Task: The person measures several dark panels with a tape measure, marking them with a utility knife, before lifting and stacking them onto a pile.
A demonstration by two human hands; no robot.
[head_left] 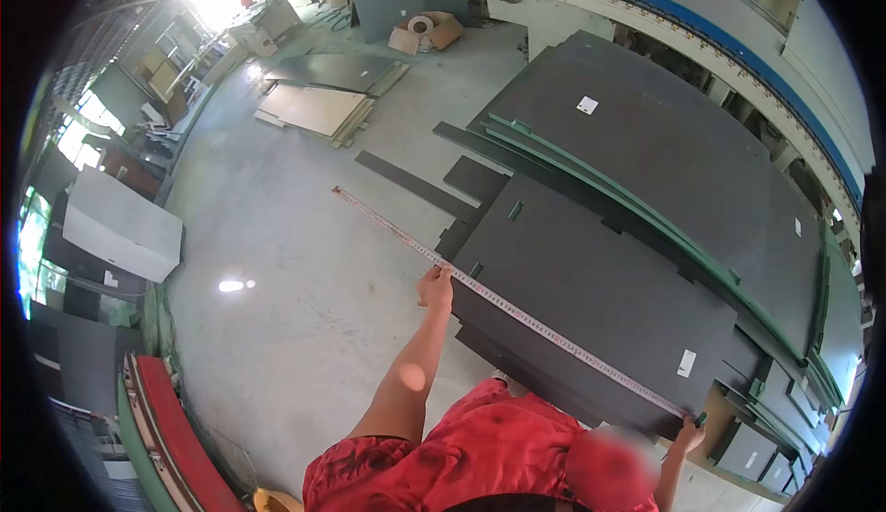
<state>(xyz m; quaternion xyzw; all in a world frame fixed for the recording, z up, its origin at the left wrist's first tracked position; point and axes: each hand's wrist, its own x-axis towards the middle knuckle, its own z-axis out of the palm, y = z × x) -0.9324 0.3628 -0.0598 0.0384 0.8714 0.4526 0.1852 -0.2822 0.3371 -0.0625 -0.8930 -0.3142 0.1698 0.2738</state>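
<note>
A tape measure (554, 337) is pulled out in a long line across a dark grey sheet panel (591, 272). Its free end reaches past the panel's left edge, over the floor. My left hand (436, 287) is closed on the blade at that left edge, with the fingers pinched together. At the panel's lower right corner, my right hand (688, 434) is wrapped round the small dark green tape case, mostly covered by the fingers. A white label (687, 363) is stuck on the panel near my right hand.
Larger dark sheets (664, 143) with green edges are stacked behind the panel. Narrow dark strips (411, 183) jut out at its left. A long machine with a blue rail (701, 32) runs along the back right. Beige boards (318, 111) lie on the concrete floor (286, 327).
</note>
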